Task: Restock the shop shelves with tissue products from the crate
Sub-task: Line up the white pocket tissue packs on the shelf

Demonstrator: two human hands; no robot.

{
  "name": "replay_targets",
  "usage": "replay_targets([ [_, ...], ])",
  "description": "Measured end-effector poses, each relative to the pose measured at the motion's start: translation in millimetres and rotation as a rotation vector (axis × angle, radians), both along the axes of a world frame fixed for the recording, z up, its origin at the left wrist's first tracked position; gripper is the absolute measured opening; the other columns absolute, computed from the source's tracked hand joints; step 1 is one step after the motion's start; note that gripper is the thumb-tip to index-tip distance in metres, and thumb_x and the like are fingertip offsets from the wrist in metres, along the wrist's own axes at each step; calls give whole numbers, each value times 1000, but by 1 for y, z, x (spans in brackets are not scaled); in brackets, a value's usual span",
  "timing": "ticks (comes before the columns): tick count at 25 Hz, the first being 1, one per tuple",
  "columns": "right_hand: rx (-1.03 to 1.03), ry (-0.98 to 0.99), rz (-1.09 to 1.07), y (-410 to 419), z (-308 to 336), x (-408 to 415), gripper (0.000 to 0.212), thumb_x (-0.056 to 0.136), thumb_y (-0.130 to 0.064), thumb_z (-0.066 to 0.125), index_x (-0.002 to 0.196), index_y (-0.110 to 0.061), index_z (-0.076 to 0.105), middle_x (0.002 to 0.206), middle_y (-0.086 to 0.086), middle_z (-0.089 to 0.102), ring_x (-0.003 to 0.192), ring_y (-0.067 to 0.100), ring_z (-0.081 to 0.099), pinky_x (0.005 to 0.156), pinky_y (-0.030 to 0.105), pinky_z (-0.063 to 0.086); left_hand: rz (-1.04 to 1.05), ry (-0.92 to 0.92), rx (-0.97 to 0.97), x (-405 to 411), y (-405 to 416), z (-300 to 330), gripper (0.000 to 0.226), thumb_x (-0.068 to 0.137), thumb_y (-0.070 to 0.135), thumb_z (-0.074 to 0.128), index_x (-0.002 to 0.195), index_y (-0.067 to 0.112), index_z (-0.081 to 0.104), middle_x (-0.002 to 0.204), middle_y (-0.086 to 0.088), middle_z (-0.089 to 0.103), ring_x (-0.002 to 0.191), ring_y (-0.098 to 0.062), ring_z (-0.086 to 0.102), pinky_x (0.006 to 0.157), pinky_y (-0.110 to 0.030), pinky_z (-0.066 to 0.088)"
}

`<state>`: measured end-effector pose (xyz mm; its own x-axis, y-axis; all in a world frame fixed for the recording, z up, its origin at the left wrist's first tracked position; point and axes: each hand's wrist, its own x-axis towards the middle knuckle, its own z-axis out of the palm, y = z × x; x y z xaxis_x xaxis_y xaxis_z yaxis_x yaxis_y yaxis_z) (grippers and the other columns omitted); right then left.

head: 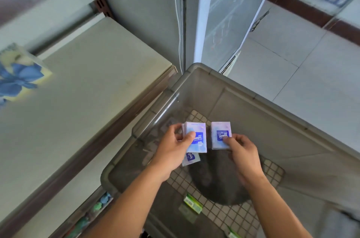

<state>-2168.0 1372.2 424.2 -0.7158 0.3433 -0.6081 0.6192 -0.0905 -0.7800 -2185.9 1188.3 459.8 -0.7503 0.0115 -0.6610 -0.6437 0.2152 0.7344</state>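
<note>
Both hands are over the grey plastic crate (253, 99). My left hand (175, 146) grips a small stack of lilac Tempo tissue packs (197, 137), thumb across the front. My right hand (243, 150) pinches a single lilac Tempo tissue pack (221, 134) beside the stack. Another lilac pack (191, 158) lies on the crate's grid floor just under the left hand. A green tissue pack (192, 203) lies lower on the crate floor, and a second green pack (232, 234) shows at the bottom edge.
A beige shelf top (93, 89) runs to the left of the crate, with a blue-flowered tissue box (19, 76) at its far left. Coloured goods (97, 206) sit on a lower shelf. A glass-door cooler (229, 23) stands behind the crate; tiled floor (311, 66) lies to the right.
</note>
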Motion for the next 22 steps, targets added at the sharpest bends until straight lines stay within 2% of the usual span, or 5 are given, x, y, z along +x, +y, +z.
replay_targets([
  [5, 18, 276, 164, -14, 99, 18, 15, 87, -19, 69, 99, -16, 62, 87, -3, 74, 75, 8, 70, 60, 16, 52, 13, 134, 143, 7, 13, 48, 45, 85, 41, 67, 126, 40, 47, 114, 5, 70, 97, -14, 71, 91, -47, 55],
  [10, 109, 382, 186, -37, 154, 21, 11, 87, -23, 70, 96, -20, 63, 90, -9, 73, 82, 6, 69, 70, 22, 54, -82, 287, 120, 18, 5, 105, 60, 83, 72, 47, 137, 46, 45, 124, 9, 65, 109, -10, 65, 92, -42, 55],
  [14, 130, 478, 240, -62, 194, 31, 13, 90, -20, 66, 102, -18, 62, 92, -7, 75, 82, 6, 71, 66, 18, 52, -147, 356, 24, 30, -8, 162, 42, 98, 55, 25, 139, 51, 32, 124, 24, 55, 113, -2, 56, 91, -26, 44],
  [19, 344, 594, 377, -94, 237, 45, 25, 97, -25, 55, 120, -30, 64, 89, -15, 72, 74, -11, 63, 61, 4, 42, -298, 482, -119, 33, -36, 194, 80, 81, 75, 22, 151, 35, 20, 143, 4, 50, 130, -13, 48, 111, -43, 36],
  [22, 325, 632, 367, -105, 255, 56, 30, 98, -29, 52, 127, -28, 61, 92, -12, 72, 76, -5, 65, 58, 3, 41, -332, 560, -128, 42, -52, 216, 49, 97, 56, 30, 140, 35, 35, 129, 6, 61, 117, -9, 58, 104, -40, 44],
])
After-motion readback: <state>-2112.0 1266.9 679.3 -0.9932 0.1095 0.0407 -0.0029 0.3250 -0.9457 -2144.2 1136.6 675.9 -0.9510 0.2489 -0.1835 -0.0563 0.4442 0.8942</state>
